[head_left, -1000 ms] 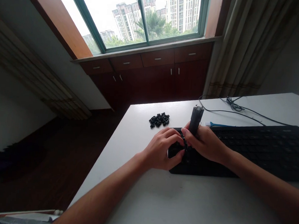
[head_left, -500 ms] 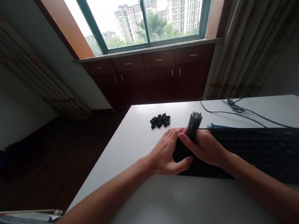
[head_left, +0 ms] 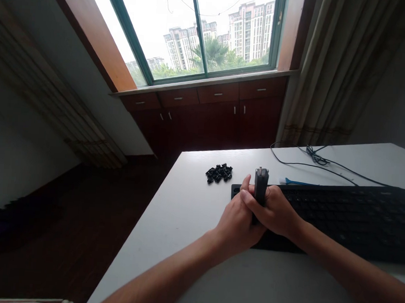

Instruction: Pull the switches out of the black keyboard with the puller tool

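My right hand (head_left: 277,212) is closed around a dark bar-shaped tool (head_left: 261,185) with small metal prongs at its top end. The tool stands upright over the left end of a black keyboard (head_left: 336,214), its lower end partly hidden by my hands. My left hand (head_left: 237,221) is pressed against the right one at the tool's lower part, fingers curled in and one fingertip sticking up. What the left fingers hold is hidden. A small pile of black keycaps (head_left: 219,173) lies on the white table (head_left: 171,209), beyond the keyboard's left corner.
A blue-handled brush (head_left: 298,182) lies behind the keyboard. A thin black cable (head_left: 317,156) loops across the back of the table. Past the table's far edge stands a dark red cabinet (head_left: 204,124) under a window, with curtains at both sides.
My left hand has curled in from a wider grasp on the keyboard's end and closed against the right hand. The tool has turned more upright. The view has tilted up slightly.
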`<state>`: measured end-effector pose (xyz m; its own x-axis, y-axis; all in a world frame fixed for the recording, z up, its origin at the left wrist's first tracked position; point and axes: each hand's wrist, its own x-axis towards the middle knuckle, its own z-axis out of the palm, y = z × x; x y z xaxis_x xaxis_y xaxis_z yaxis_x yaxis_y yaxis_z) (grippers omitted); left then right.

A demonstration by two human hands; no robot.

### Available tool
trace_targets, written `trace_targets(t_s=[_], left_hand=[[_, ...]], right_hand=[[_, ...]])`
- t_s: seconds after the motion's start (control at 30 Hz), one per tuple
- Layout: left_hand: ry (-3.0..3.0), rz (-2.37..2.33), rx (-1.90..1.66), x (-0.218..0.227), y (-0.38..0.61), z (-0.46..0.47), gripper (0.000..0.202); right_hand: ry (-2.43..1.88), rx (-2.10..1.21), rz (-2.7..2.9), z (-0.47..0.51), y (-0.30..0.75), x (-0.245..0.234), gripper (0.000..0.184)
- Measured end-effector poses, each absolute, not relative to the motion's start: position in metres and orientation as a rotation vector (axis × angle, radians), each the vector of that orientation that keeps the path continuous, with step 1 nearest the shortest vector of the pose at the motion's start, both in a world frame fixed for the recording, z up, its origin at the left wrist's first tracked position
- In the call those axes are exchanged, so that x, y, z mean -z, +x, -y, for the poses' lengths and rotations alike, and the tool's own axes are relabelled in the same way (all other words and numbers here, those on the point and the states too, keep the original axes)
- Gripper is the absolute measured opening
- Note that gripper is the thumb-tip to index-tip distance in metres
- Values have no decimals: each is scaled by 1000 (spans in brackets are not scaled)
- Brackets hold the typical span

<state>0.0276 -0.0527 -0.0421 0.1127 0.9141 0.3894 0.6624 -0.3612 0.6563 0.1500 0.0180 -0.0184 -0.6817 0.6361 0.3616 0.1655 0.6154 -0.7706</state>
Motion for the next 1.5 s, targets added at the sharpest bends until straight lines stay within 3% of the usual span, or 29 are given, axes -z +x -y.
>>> trace_targets(t_s=[0.17, 0.37, 0.6, 0.77, 0.83, 0.97, 1.13, 1.5], left_hand=[[1997, -1463, -1256, 39, 35, 50, 56], [1941, -1368, -1427, 42, 36, 48, 57], [1897, -1552, -1234, 48, 32, 54, 57], [1974, -1582, -1125, 37, 17, 61, 60], [2037, -1565, -1102, 32, 12, 62, 54], [2109, -1528, -1122, 32, 7, 60, 33], [2143, -1514, -1161, 36, 3, 57, 21], [2094, -1458, -1178, 31, -5, 53, 19]], right_hand=[[-632, -1160, 2067, -15, 143, 23, 43], [-650, -1224, 1925, -14, 134, 29, 39], [-701, -1355, 1745, -20, 137, 29, 49], [-632, -1295, 1988, -30, 153, 20, 31], [-638, -1296, 1996, -34, 158, 19, 28], [-687, -1342, 1955, -38, 162, 20, 39], [-715, -1288, 2010, -35, 161, 17, 46], [-665, -1228, 2129, -42, 166, 17, 43]])
